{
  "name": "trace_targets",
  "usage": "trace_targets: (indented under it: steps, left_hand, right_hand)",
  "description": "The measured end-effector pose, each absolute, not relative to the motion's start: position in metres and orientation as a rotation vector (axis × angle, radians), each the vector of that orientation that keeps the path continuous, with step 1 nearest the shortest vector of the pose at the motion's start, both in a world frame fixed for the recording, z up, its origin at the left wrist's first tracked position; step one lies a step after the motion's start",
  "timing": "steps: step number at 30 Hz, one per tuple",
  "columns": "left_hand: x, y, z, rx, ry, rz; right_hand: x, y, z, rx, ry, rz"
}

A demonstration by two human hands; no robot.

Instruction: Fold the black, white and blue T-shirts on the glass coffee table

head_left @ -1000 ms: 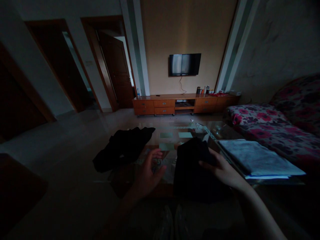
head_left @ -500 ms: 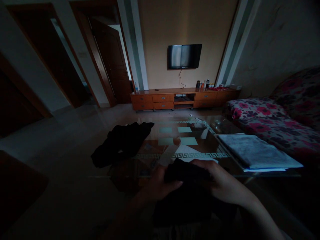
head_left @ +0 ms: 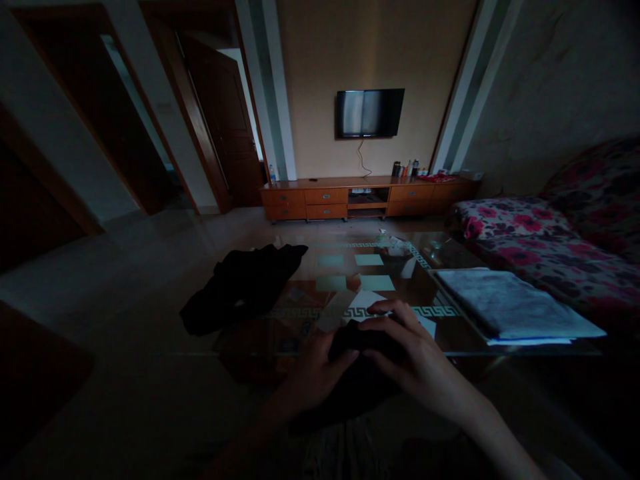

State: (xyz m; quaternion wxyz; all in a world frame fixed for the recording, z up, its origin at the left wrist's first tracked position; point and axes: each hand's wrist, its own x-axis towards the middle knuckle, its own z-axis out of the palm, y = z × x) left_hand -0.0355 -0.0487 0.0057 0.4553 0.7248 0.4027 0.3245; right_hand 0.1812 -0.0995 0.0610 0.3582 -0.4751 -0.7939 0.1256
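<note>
Both hands are on a bunched black cloth (head_left: 353, 395) held low in front of me, near the table's front edge. My left hand (head_left: 319, 367) grips its left side, thumb on top. My right hand (head_left: 407, 347) closes over its top and right side, fingers bent and thumb pointing toward the left one. In this dim light the cloth's exact kind cannot be made out, and its underside is hidden. Left of it, a larger black cloth heap (head_left: 245, 287) lies on the glass table (head_left: 340, 347). A flat grey-blue folded cloth (head_left: 520, 307) lies at the table's right.
White papers (head_left: 373, 300) show in the table area beyond my hands. A clear plastic bag (head_left: 397, 247) is near the far edge. Behind stands a wooden TV cabinet (head_left: 325, 197) with bottles on top, below a wall television (head_left: 370, 113). A flowered sofa (head_left: 525, 217) is at right.
My right hand has moved up and left over the cloth, its fingers now on top. The cloth is more compact, and its part hanging at the lower right has been drawn in.
</note>
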Motion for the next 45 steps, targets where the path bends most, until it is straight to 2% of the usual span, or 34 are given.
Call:
trace_targets:
  steps: [23,36,45]
  left_hand:
    - [-0.037,-0.051,0.001,1.755,0.967,0.69]
    - [-0.034,-0.04,-0.028,1.159,0.878,0.759]
    - [-0.047,-0.042,-0.02,1.591,1.096,0.655]
  right_hand:
    - [0.179,-0.087,0.05,-1.142,-2.067,0.564]
    - [0.175,-0.085,0.044,-1.129,-2.016,0.552]
    - [0.171,-0.085,0.042,-1.153,-2.027,0.589]
